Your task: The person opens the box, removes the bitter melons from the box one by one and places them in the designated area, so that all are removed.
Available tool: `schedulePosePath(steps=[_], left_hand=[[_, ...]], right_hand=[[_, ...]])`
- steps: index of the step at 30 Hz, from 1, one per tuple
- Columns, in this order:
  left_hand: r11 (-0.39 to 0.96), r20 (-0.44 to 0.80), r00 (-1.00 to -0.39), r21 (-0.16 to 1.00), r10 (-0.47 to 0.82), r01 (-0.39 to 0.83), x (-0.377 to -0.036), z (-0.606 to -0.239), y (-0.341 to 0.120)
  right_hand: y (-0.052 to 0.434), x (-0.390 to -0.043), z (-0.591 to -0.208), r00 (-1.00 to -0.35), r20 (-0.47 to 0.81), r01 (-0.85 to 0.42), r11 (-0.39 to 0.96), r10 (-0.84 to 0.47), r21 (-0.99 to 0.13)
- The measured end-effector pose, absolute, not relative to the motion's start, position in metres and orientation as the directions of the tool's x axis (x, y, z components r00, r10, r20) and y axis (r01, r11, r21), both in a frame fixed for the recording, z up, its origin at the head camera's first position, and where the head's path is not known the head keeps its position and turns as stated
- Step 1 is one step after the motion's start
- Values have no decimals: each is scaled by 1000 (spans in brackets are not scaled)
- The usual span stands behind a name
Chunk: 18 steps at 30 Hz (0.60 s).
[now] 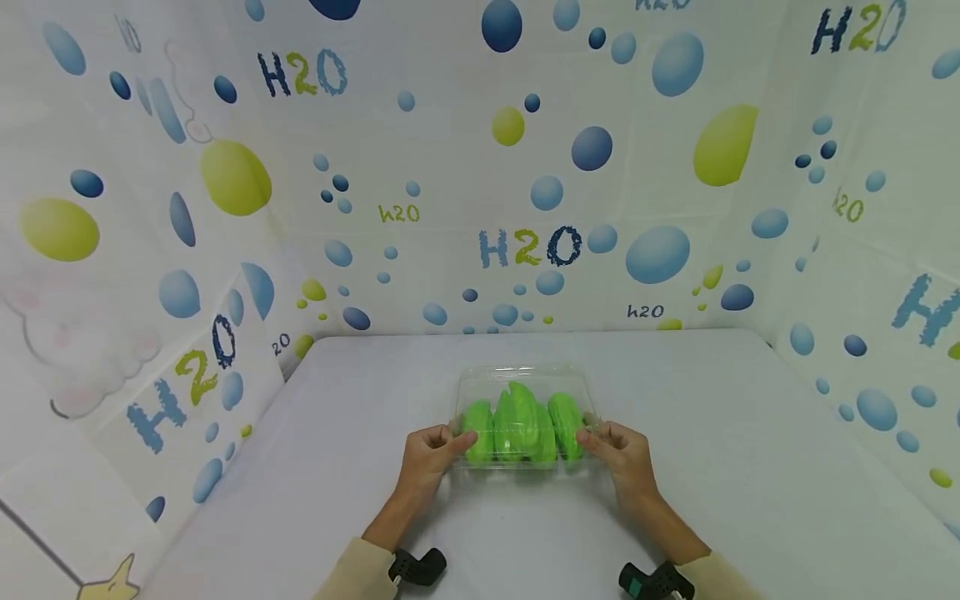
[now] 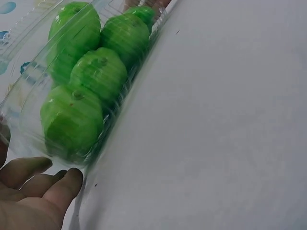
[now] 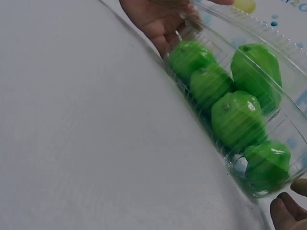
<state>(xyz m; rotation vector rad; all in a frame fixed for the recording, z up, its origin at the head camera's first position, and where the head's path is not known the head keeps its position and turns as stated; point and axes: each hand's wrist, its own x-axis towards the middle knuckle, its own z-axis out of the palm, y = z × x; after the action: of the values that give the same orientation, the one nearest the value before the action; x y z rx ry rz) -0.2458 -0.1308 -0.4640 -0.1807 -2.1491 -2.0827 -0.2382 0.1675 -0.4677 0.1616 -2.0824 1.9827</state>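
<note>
A clear plastic food box [image 1: 472, 385] is at the middle of the white table, with several bright green, elongated, lumpy pieces [image 1: 517, 421] inside. My left hand [image 1: 427, 458] grips the box's left end, its thumb over the near left corner and its other fingers at the side. At the opposite end my right hand [image 1: 628, 458] holds the box the same way. Both wrist views show the green pieces [image 2: 72, 122] leaning side by side behind the ribbed clear wall [image 3: 218, 139]. The fingertips of each hand stand right at the box's ends.
The white tabletop [image 1: 750, 433] stretches around the box on all sides. A white sheet [image 1: 450, 150] printed with blue and green bubbles and "H2O" lettering hangs behind the table and along both sides. Each wrist wears a black strap device [image 1: 418, 567].
</note>
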Motion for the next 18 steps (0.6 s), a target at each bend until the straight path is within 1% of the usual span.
schedulePosePath(steps=[4, 9, 14, 18], left_hand=[[64, 205, -979, 977, -6, 205, -246, -460, -133], [70, 217, -976, 973, 21, 218, -249, -455, -137], [41, 207, -978, 977, 15, 208, -252, -451, -142], [-52, 142, -990, 989, -8, 142, -258, -449, -144]], right_hand=[[174, -240, -465, -948, 317, -309, 166, 22, -936], [179, -242, -461, -939, 342, -338, 308, -43, -889], [180, -246, -457, -906, 413, -418, 332, -90, -845], [178, -249, -453, -867, 490, -489, 348, -91, -800]])
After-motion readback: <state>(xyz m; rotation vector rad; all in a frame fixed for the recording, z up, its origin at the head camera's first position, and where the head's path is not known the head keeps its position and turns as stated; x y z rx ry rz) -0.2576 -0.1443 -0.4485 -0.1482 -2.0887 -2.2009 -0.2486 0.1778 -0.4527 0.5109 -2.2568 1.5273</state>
